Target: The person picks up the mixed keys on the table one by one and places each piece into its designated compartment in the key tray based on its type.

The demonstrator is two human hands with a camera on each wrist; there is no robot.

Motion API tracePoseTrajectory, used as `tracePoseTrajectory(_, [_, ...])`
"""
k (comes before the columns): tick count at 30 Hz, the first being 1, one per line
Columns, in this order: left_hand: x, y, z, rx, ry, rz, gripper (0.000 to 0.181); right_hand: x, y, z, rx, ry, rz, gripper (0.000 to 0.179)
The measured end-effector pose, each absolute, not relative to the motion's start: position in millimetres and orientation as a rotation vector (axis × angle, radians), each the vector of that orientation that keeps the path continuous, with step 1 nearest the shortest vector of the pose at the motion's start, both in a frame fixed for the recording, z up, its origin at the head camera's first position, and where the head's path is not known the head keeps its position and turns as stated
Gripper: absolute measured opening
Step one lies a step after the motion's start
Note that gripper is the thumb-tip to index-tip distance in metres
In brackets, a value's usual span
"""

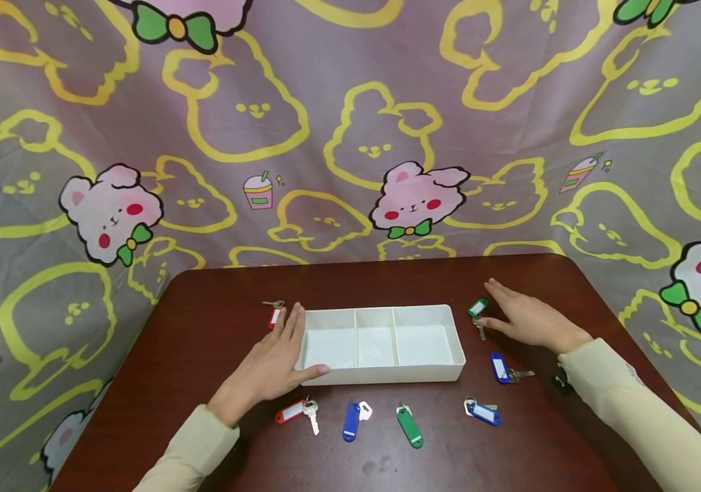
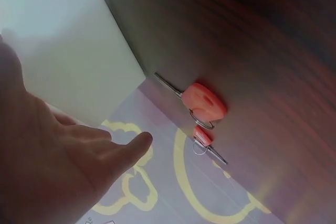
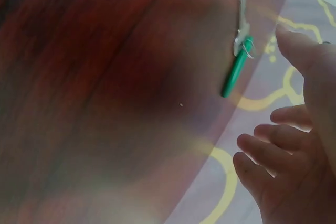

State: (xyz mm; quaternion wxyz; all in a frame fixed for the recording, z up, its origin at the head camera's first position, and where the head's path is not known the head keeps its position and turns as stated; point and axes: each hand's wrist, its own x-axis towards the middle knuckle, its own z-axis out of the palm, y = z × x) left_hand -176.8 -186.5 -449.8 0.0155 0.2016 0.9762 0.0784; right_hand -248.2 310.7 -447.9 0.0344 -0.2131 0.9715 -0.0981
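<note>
A white three-compartment tray (image 1: pixel 381 375) lies across the middle of the table. My left hand (image 1: pixel 272 362) is at its left end, fingers stretched out and thumb over the front left corner. Beyond those fingers lies a key with a red tag (image 1: pixel 275 318), partly hidden. A second red-tagged key (image 1: pixel 291 411) lies in front of the hand. To the right of the tray, my right hand (image 1: pixel 529 320) reaches out with extended fingers and holds nothing. Just left of its fingers is a key with a green tag (image 1: pixel 477 307), also seen in the right wrist view as a green tag (image 3: pixel 237 74).
Along the tray's front lie keys with a blue tag (image 1: pixel 351 421), a green tag (image 1: pixel 410 427) and another blue tag (image 1: pixel 484 413). One more blue tag (image 1: pixel 500 367) lies at the right, near a dark object (image 1: pixel 561 380) beside the right sleeve. A patterned curtain (image 1: pixel 326 137) hangs behind the table.
</note>
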Motion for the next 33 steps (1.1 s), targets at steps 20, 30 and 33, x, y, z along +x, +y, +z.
tracePoseTrajectory(20, [-175.9,-184.5,-449.2,0.698,3.094,0.194,0.122,-252.7,303.1,-461.7,-0.75,2.947,-0.201,0.078])
tracePoseTrajectory(30, [-175.5,-182.7,-450.8,0.675,3.114,0.114,0.121,-249.6,305.0,-464.2,-0.767,2.952,-0.195,0.075])
tracePoseTrajectory(33, [-174.9,-182.6,-451.9,0.661,3.117,0.112,0.122,-249.1,305.5,-464.5,-0.787,2.959,-0.204,0.072])
